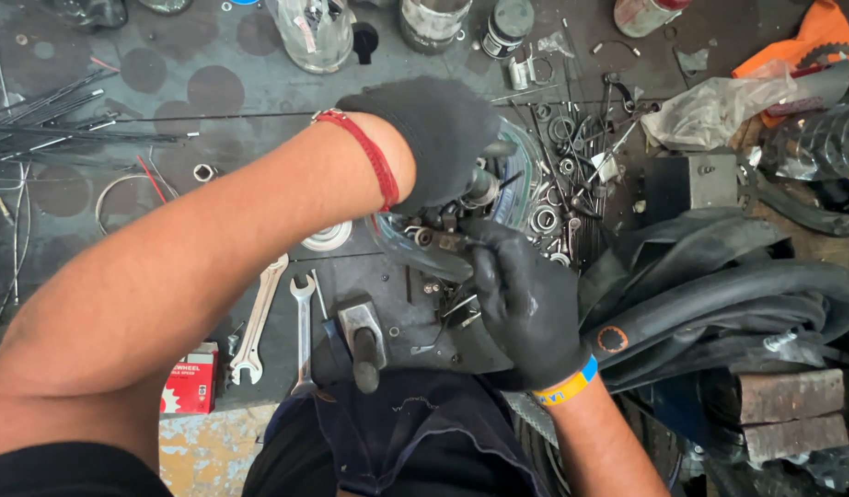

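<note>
From here I see the dark, stained workbench point(213, 83) filling the view, with a heap of black rubber inner tubes point(719, 285) at its right edge. Near the middle sits a clear plastic container point(415, 253) of small metal parts, and both of my gloved hands are over it. My left hand point(433, 138) reaches across from above, fingers curled down into the container; I cannot tell what it grips, if anything. My right hand point(525, 304) is pinched shut on a small metal part point(443, 241) at the container's near rim. Just left of it lies a hammer point(362, 336), then two open-ended spanners point(282, 331) side by side, and a small red box point(192, 382) at the bench's front edge.
</note>
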